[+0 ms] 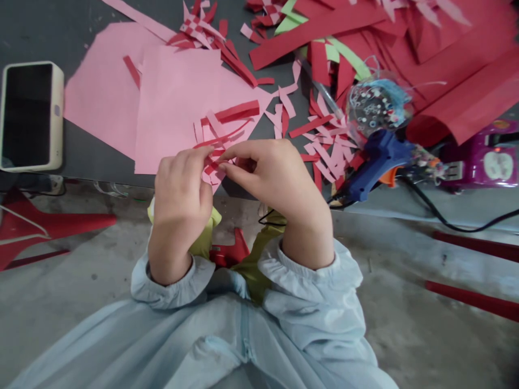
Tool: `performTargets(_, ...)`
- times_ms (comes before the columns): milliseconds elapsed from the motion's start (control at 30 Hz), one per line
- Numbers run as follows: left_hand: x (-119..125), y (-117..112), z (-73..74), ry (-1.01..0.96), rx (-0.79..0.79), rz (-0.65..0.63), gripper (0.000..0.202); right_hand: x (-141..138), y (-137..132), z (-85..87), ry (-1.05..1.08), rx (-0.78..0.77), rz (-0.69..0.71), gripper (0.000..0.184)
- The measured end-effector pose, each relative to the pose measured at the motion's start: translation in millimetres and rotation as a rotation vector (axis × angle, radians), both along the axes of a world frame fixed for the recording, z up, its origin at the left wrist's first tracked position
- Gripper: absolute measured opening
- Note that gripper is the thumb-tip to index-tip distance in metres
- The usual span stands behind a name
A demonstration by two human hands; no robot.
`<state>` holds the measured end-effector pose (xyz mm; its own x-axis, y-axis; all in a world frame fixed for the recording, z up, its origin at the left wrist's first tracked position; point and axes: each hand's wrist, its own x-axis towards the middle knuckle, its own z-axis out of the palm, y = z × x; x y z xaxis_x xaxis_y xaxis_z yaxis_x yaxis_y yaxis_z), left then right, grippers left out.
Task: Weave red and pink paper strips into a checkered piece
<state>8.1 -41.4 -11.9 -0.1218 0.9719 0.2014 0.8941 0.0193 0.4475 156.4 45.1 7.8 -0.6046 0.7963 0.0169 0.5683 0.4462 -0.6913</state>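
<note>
Between the fingertips of the left hand and the right hand sits a woven piece of red and pink paper strips, its ends fanning beyond them. The right thumb and forefinger pinch it; the left fingers bend together at its side, whether pinching, I cannot tell. Past the fingertips lies a flat pink paper sheet; to their right, a blue plastic glue gun.
</note>
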Motion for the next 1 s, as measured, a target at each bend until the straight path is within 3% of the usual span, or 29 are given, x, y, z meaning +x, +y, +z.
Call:
performTargets(167, -0.7, 1.3, 1.2, 0.028, -0.060, -0.007, 0.045, 1.9, -0.9, 1.3, 0.025, -0.054, 0.046, 0.017)
performTargets(333, -0.6, 2.0, 1.8, 0.026, -0.067, -0.003, 0.048, 0.3, -0.2, -3.2, 0.054, 0.037, -0.044, 0.023)
performTargets(600, -0.9, 2.6, 1.6, 0.033, -0.081, -0.004, 0.046, -5.8, -2.6, -6.4, -0.079, 0.079, -0.037, 0.037)
performTargets(1000, -1.0, 1.3, 0.6, 0.014, -0.040, -0.006, 0.044, -6.0, -1.8, -7.4, -0.130, 0.150, -0.027, 0.025)
